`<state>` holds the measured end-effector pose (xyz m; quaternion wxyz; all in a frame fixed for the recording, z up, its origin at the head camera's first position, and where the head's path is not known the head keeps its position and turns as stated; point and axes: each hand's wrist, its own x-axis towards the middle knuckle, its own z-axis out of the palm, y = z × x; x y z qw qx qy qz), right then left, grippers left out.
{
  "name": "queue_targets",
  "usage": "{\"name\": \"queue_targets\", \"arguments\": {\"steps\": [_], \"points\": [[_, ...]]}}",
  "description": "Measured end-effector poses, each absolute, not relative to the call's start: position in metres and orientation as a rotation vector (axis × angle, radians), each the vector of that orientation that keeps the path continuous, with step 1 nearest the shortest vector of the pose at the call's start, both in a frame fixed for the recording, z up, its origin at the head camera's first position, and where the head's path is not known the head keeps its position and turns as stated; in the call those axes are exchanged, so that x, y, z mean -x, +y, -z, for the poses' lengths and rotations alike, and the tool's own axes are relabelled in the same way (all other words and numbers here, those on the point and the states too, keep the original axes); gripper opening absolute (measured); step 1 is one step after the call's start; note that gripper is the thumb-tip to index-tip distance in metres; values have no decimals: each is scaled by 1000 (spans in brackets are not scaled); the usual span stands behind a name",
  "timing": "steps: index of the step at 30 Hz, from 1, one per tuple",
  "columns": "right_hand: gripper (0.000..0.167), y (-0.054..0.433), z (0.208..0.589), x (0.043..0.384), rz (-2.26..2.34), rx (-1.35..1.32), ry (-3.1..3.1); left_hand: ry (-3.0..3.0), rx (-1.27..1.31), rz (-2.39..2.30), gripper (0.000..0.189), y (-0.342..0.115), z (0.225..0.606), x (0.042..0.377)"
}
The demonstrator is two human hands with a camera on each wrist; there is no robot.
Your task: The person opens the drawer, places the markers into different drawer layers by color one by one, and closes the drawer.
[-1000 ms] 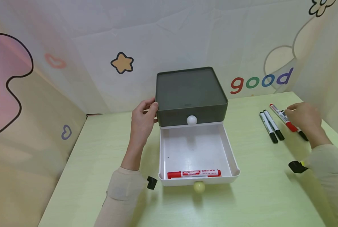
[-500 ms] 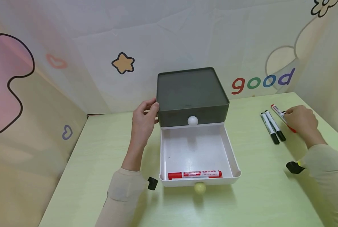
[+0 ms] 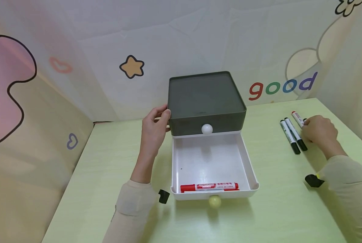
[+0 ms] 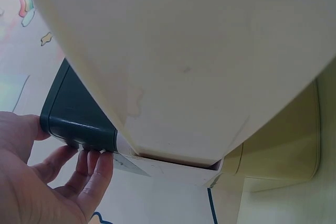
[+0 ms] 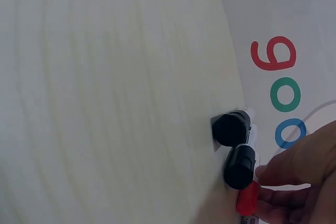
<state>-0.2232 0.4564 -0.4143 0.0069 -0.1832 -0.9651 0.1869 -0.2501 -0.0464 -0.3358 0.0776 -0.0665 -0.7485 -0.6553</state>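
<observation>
A two-drawer box with a dark grey-green top (image 3: 205,94) stands against the back; its white lower drawer (image 3: 209,158) is pulled out. My left hand (image 3: 154,130) holds the box's left side, thumb at the edge and fingertips against the green wall (image 4: 84,124). Red whiteboard markers (image 3: 209,186) lie along the drawer's front. On the right, my right hand (image 3: 320,133) grips a red-capped whiteboard marker (image 5: 247,198), thumb and fingers around its cap. Just left of it lie two black-capped markers (image 3: 290,136). Another marker's end (image 3: 304,119) shows beyond the hand, which covers the rest.
A white knob (image 3: 206,129) sits on the upper drawer and a yellowish knob (image 3: 215,201) on the lower one. The pale green table (image 3: 114,162) meets a cloth backdrop (image 3: 199,40) with printed figures. Black wrist mounts (image 3: 314,181) stick out from the sleeves.
My right hand has moved left and slightly toward me onto the red marker, hiding its cap and the black-capped marker's cap. The left hand and drawer stay put.
</observation>
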Motion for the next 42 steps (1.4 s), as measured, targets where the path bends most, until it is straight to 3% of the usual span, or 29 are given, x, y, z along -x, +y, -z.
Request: {"name": "queue_targets", "arguments": {"steps": [8,24,42], "points": [[42,451,416,225,-536,546,-3063,-2245,187,1965,36,-47,334,250],[22,452,422,229,-510,496,-3019,-2244,186,1973,36,-46,335,250],[45,452,400,215,-588,498,-2945,-2253,189,1964,37,-47,335,250]]}}
